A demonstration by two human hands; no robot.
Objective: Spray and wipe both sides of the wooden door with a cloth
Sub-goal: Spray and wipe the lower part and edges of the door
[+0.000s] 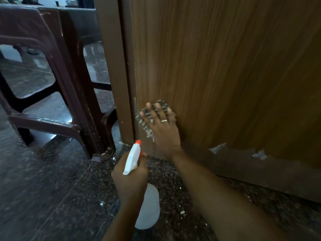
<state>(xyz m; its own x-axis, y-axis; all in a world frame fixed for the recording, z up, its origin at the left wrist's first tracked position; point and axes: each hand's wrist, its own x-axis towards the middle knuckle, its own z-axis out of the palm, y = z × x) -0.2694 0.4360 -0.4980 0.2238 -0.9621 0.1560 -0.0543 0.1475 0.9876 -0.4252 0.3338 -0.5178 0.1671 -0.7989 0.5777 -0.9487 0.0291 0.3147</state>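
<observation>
The wooden door (pixel 217 70) fills the right half of the view, its grain running vertically. Low on it, near the hinge edge, my right hand (pixel 162 126) presses a patterned brown-and-white cloth (pixel 147 117) flat against the wood with spread, straight fingers; a ring shows on one finger. My left hand (pixel 130 178) grips the neck of a white spray bottle (pixel 147 206), whose white head (pixel 132 157) with an orange nozzle points up toward the door's bottom corner.
The brown door frame (pixel 114 66) stands left of the door. Dark maroon plastic chairs (pixel 57 80) stand further left on the dark speckled floor (pixel 52 188). The door's bottom strip has chipped white patches (pixel 259 154). Small white crumbs lie on the floor.
</observation>
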